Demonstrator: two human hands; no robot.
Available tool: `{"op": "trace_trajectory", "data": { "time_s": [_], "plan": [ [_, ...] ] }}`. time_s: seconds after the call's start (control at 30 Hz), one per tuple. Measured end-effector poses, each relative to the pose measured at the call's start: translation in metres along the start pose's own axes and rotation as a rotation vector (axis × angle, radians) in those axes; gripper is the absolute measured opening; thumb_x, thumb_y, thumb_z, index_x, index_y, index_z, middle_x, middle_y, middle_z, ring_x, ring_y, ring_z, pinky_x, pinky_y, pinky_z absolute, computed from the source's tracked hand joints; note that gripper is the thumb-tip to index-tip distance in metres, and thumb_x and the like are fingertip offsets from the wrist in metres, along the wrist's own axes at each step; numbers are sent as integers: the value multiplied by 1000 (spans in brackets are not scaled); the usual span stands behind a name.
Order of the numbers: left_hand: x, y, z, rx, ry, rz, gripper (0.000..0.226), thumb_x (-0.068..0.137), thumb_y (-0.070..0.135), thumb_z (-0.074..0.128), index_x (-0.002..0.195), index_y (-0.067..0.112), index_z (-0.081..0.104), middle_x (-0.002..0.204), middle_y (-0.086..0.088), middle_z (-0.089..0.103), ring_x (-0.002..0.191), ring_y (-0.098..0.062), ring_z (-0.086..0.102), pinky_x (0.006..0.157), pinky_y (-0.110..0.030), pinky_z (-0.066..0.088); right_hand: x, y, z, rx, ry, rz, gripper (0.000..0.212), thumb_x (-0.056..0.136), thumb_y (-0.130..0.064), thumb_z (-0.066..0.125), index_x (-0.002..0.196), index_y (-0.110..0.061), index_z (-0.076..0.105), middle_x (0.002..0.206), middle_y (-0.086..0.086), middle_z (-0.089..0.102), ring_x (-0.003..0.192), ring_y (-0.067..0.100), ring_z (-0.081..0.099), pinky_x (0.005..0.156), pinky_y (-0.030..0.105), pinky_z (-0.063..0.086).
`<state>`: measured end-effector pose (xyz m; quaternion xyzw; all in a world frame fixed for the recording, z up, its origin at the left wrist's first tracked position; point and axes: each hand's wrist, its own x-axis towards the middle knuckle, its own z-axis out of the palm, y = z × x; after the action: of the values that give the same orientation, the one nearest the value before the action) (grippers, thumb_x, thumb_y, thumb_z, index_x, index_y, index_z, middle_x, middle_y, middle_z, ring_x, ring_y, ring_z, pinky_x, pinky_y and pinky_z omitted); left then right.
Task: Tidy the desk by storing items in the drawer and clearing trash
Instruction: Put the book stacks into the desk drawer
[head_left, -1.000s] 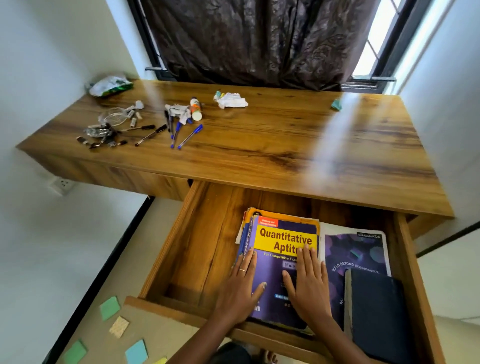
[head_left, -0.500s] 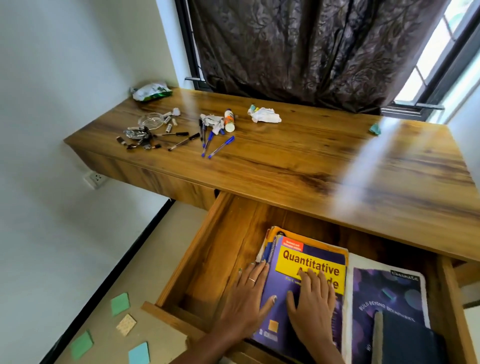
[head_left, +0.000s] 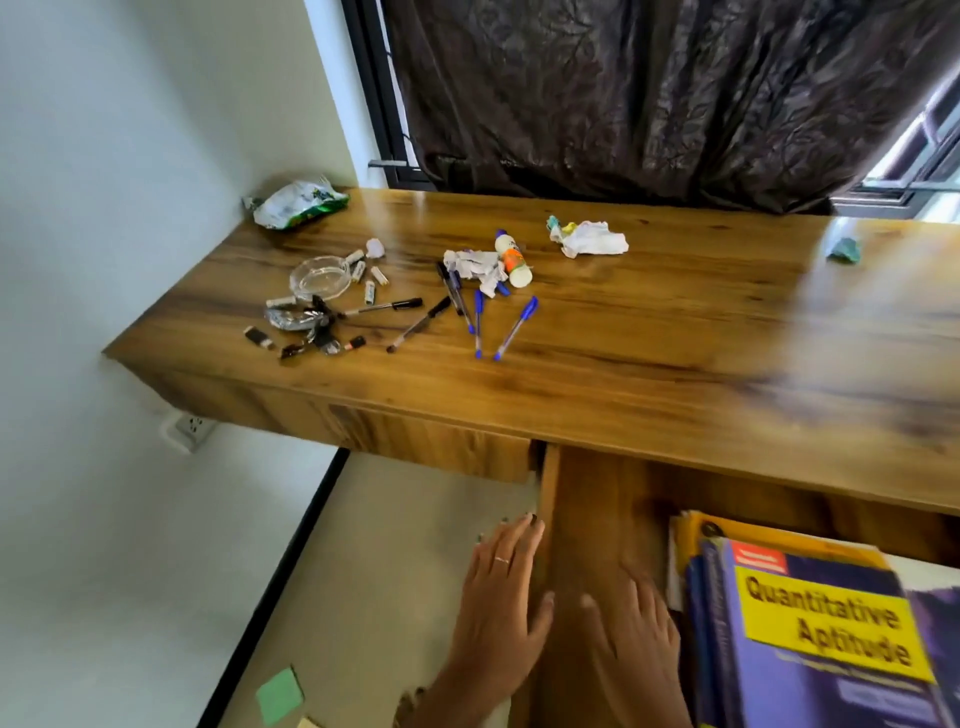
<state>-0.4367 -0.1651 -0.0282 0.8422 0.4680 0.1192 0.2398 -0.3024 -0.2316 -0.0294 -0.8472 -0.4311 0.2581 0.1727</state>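
Both hands are down at the open drawer (head_left: 587, 525), flat and spread, holding nothing. The left hand (head_left: 501, 618) lies over the drawer's left wall, fingers splayed toward 12 o'clock, a ring on one of them. The right hand (head_left: 636, 631) is blurred, palm down on the bare drawer floor just beside the books.

The books (head_left: 810, 639) sit in the drawer at about 4 o'clock from the hands, a purple one with a yellow "Quantitative Aptitude" label on top of a yellow-edged one.

Up on the worktop (head_left: 649, 364) the clutter lies toward 11 o'clock. Three blue pens (head_left: 514, 327) fan out near the middle, with two black pens (head_left: 415, 325) to their left at 9 o'clock. A glue bottle (head_left: 511, 258) lies on its side beside torn paper scraps (head_left: 475, 265). Farther left there is a glass dish (head_left: 318, 276), small batteries (head_left: 370, 280) around it, and a crumpled foil wrapper (head_left: 293, 318). A snack packet (head_left: 296, 202) rests in the far left corner against the wall. A crumpled tissue (head_left: 589, 239) lies at 12 o'clock near the curtain (head_left: 649, 93), and a green scrap (head_left: 844, 249) sits well apart at 2 o'clock.

On the floor at 7 o'clock lies a green sticky note (head_left: 279, 696).
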Motion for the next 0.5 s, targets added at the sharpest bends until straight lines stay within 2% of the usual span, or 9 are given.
{"op": "trace_trajectory", "data": {
  "time_s": [0.1, 0.27, 0.5],
  "plan": [
    [5, -41, -26, -19, -52, 47, 69, 89, 48, 36, 150, 31, 7, 156, 17, 8, 142, -1, 0, 119, -29, 3, 3, -42, 17, 52, -20, 81, 57, 96, -48, 30, 146, -26, 14, 155, -2, 16, 142, 18, 16, 114, 37, 17],
    [17, -90, -63, -29, -100, 115, 68, 92, 41, 43, 150, 29, 9, 157, 14, 8, 143, -4, 1, 118, -28, 1, 14, -89, 33, 88, 109, 152, 62, 95, -34, 45, 146, -13, 18, 152, 8, 26, 139, 26, 26, 112, 41, 23],
    [50, -136, -93, -11, -86, 182, 68, 90, 43, 37, 150, 28, 10, 156, 13, 12, 142, -5, 5, 119, -33, 13, 34, -105, 47, 136, 129, 304, 70, 87, -21, 60, 143, -3, 22, 138, 26, 39, 123, 42, 42, 98, 49, 39]
  ]
}}
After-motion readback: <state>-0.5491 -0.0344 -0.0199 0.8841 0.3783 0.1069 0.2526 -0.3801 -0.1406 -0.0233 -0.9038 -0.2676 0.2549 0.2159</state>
